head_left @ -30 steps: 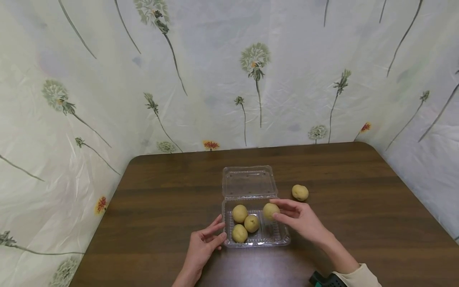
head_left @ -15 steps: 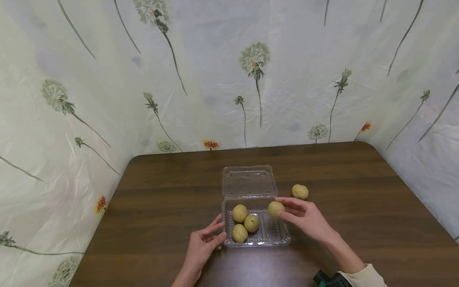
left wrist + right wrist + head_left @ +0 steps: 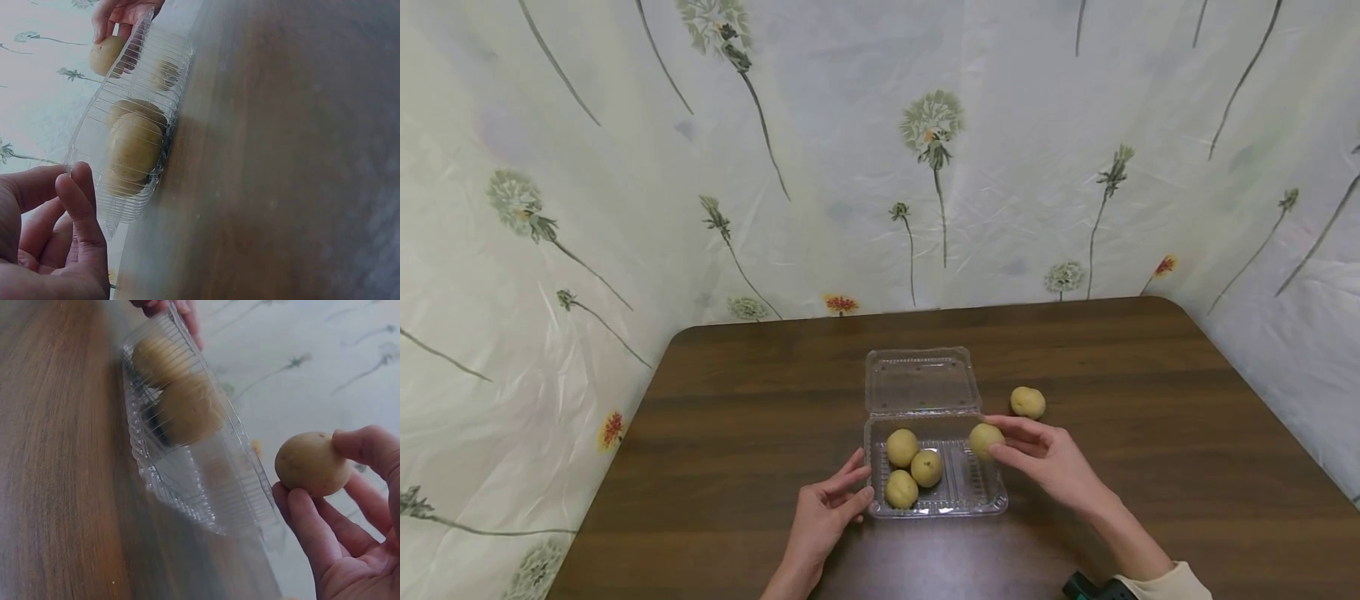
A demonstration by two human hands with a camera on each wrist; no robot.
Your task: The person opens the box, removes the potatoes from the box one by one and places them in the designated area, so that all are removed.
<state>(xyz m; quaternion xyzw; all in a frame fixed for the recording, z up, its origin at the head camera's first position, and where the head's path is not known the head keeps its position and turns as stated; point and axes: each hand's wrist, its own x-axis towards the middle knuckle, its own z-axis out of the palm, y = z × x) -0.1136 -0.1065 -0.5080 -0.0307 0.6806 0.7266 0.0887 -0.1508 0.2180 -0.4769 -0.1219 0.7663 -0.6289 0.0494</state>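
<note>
A clear plastic clamshell tray [image 3: 992, 500] lies on the brown table with its lid [image 3: 921, 382] folded back flat. Three small yellow potatoes [image 3: 913, 468] sit in its left half. My right hand [image 3: 1045, 462] pinches a fourth potato [image 3: 985, 440] between thumb and fingers, just above the tray's right rim; the right wrist view shows this potato [image 3: 310, 464] in the air beside the tray [image 3: 187, 487]. My left hand [image 3: 829, 510] touches the tray's left edge with relaxed fingers [image 3: 75, 206], holding nothing. The left wrist view shows the tray wall [image 3: 134, 75] with potatoes behind it.
One more potato [image 3: 1027, 402] lies loose on the table [image 3: 737, 433], right of the lid. Flower-printed sheeting [image 3: 625, 208] walls off the back and both sides. A dark wrist device [image 3: 1093, 588] shows at the bottom edge.
My right hand has carried its potato a little to the right, from over the tray's inside to its right rim. The left hand and the tray have stayed put.
</note>
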